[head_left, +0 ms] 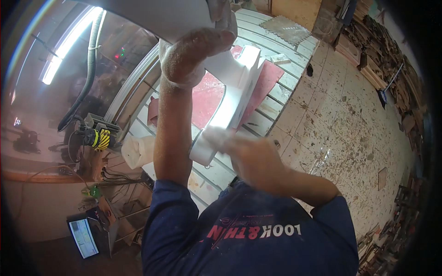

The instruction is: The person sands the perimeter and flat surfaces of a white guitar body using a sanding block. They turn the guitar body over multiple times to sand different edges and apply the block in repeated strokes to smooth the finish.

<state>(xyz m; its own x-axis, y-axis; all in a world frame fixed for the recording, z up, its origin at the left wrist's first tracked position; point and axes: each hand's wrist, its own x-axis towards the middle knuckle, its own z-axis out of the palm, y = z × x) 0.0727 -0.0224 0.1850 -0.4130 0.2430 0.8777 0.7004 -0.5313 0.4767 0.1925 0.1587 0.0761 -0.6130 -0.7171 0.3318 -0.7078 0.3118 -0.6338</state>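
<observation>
Your left hand [193,57] is clamped on the top of the curved white piece [230,99] held above the slatted surface [276,99], while your blurred right hand [251,158] presses its lower end, so dusty fingers may slip and drop it.

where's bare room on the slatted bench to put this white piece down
Bare white slats show along the slatted workbench's right edge, between the red sheet and the tiled floor. Another strip lies at the near end by the right hand. The middle is crowded: the left hand holds the curved white piece over the red sheet.
</observation>
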